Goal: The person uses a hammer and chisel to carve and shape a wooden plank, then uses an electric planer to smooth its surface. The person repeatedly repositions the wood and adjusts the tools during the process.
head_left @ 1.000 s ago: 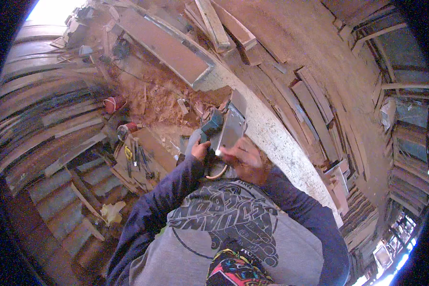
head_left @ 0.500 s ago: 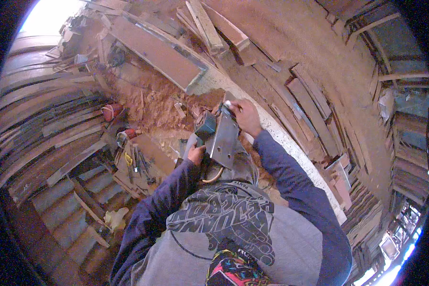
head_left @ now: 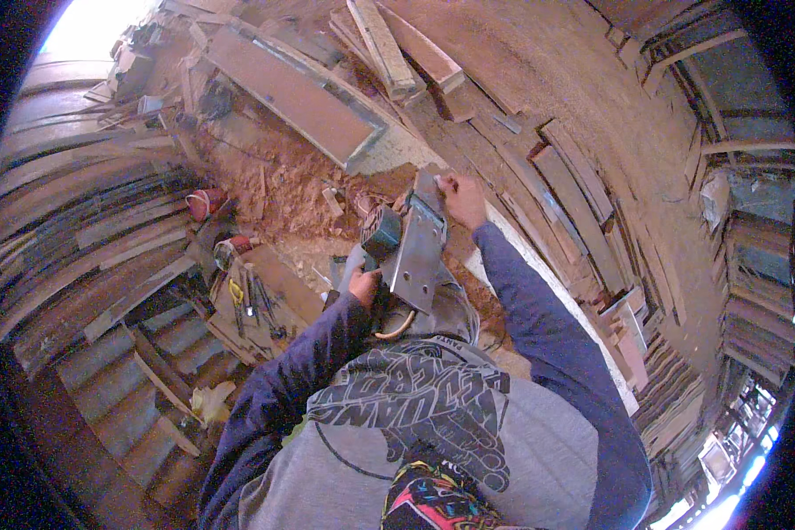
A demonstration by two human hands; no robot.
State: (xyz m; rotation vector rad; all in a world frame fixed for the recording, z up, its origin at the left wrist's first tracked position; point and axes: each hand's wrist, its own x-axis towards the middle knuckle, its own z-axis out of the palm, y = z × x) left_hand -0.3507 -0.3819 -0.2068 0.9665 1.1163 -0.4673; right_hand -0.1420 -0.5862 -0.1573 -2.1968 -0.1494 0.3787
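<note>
A teal electric hand planer (head_left: pixel 418 251) lies turned over in front of my chest, its flat grey metal sole facing up. My left hand (head_left: pixel 364 284) is closed round the planer's handle on the left side. At the far end of the sole, my right hand (head_left: pixel 465 201) has its fingers pinched together beside the planer's right edge. A small whitish bit shows at those fingertips, too small to name. A tan cord or hose (head_left: pixel 396 327) curves out from the planer's near end. The underside of the planer is hidden.
A framed wooden panel (head_left: pixel 296 97) lies beyond the planer, with stacked boards (head_left: pixel 380 49) to its right. A long pale beam (head_left: pixel 583 318) runs along my right. Hand tools (head_left: pixel 249 300) and a red container (head_left: pixel 206 204) lie at left, by sawdust and shavings (head_left: pixel 300 199).
My right hand has shifted slightly right and away from me, off the middle of the sole to its far right edge. My left hand and the planer stay almost in place.
</note>
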